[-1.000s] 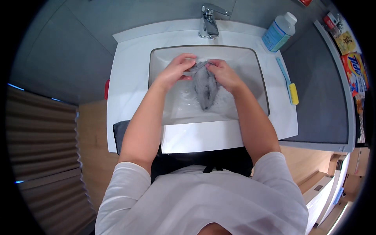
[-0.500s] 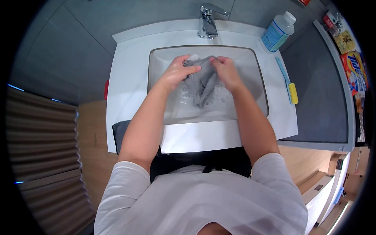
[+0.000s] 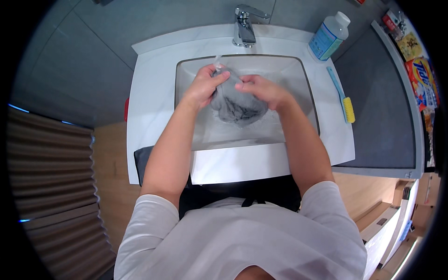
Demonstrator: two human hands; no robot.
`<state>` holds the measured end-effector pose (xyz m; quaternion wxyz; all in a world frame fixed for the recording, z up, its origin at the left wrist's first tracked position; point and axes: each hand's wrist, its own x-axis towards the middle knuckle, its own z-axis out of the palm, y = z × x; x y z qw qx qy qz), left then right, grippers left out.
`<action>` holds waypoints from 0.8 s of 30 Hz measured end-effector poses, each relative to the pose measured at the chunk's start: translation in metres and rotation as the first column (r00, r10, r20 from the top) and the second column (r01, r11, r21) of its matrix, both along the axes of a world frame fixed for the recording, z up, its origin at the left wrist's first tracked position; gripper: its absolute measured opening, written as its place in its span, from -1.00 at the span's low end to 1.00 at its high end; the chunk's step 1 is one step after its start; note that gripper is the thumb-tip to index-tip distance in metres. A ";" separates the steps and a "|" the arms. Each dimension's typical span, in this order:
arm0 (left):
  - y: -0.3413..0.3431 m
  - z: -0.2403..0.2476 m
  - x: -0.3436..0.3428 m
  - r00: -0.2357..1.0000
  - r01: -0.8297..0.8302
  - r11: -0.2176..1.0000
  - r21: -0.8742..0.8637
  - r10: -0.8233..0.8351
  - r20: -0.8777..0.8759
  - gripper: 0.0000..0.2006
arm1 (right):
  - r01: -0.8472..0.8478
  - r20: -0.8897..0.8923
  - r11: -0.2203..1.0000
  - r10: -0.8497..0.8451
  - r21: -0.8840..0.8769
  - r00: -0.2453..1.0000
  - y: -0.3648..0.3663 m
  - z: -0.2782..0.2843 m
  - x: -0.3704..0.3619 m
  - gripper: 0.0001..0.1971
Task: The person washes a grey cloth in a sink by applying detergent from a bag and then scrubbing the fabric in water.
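Note:
A thin wet grey cloth (image 3: pixel 238 105) is bunched over the white sink basin (image 3: pixel 298 126), its lower part spread in the basin. With thumb and fingers, my left hand (image 3: pixel 205 86) pinches the cloth's upper left edge. A small whitish tip (image 3: pixel 218 60) sticks up just above these fingers; I cannot tell what it is. My right hand (image 3: pixel 265 90) is closed on the cloth's upper right part, thumb toward the left hand. Darker wet folds show low in the middle of the cloth.
A chrome faucet (image 3: pixel 244 28) stands behind the basin. On the white counter (image 3: pixel 156 93), a white bottle with a blue label (image 3: pixel 328 39) and a blue brush with yellow bristles (image 3: pixel 346 105) lie to the right. Packages (image 3: pixel 422 79) stand on a shelf at far right.
The cloth has gone from hanging in a gathered point to a wider, rounder spread. My right hand has turned and lowered slightly, and the whitish tip now stands higher by my left hand.

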<state>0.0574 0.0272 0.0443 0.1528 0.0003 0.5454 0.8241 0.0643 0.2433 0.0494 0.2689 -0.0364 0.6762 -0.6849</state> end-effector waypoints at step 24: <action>0.010 0.018 0.008 0.999 0.019 0.907 -0.421 0.000 0.046 -0.60 | 0.416 0.000 0.896 -0.421 -0.155 0.907 -0.029 -0.001 0.005 -0.50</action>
